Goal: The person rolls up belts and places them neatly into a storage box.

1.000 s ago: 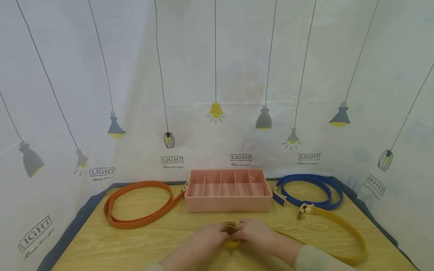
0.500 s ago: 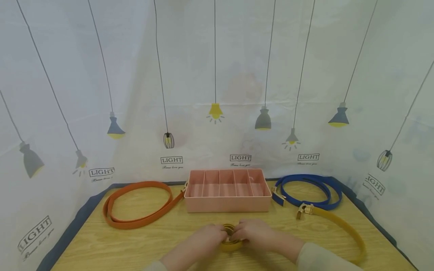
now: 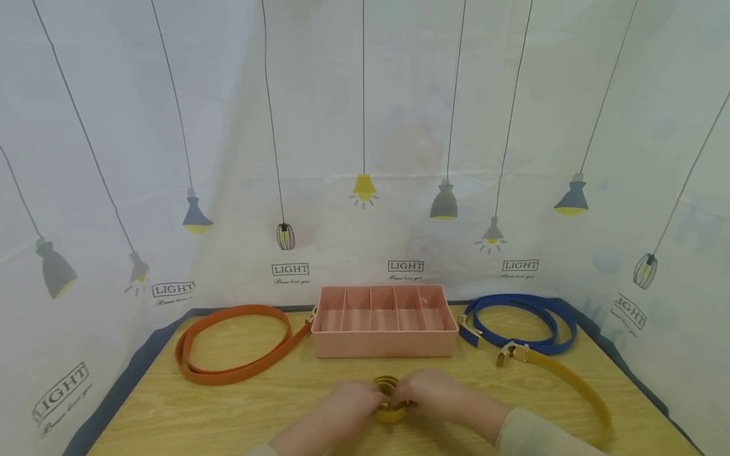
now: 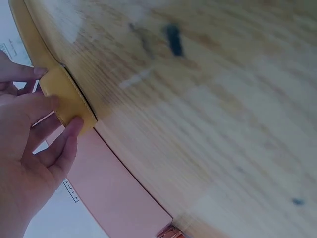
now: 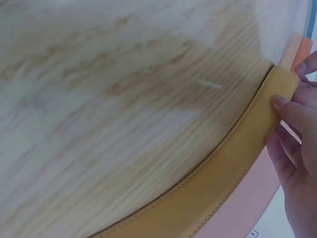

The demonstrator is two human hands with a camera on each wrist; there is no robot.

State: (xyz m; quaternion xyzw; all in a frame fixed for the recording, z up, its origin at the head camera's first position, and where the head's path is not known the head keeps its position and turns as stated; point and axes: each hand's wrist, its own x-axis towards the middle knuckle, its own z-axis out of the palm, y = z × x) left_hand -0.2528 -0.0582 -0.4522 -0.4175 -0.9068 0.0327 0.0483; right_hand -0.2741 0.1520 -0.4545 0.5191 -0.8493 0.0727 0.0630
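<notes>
A yellow belt's coil point(image 3: 390, 415) stands on edge at the table's front middle, its loops visible from above. My left hand point(image 3: 348, 405) pinches the coil's left side; in the left wrist view the fingers of the left hand point(image 4: 34, 134) lie on the yellow band point(image 4: 67, 96). From the right, my right hand point(image 3: 430, 396) grips the coil, and in the right wrist view the thumb of the right hand point(image 5: 302, 129) presses the yellow strap point(image 5: 223, 173). The belt's free part point(image 3: 576, 383) curves at the right, ending in a gold buckle point(image 3: 513, 353).
Behind the hands stands a pink box point(image 3: 383, 345) with several compartments. An orange belt point(image 3: 219, 378) lies looped at the left, its end by the box. At the back right is a looped blue belt point(image 3: 561, 345). A printed curtain point(image 3: 365, 240) surrounds the table.
The yellow belt's free part has drawn slightly left, and its buckle has shifted a little left. Both hands remain at the coil, with small finger movements.
</notes>
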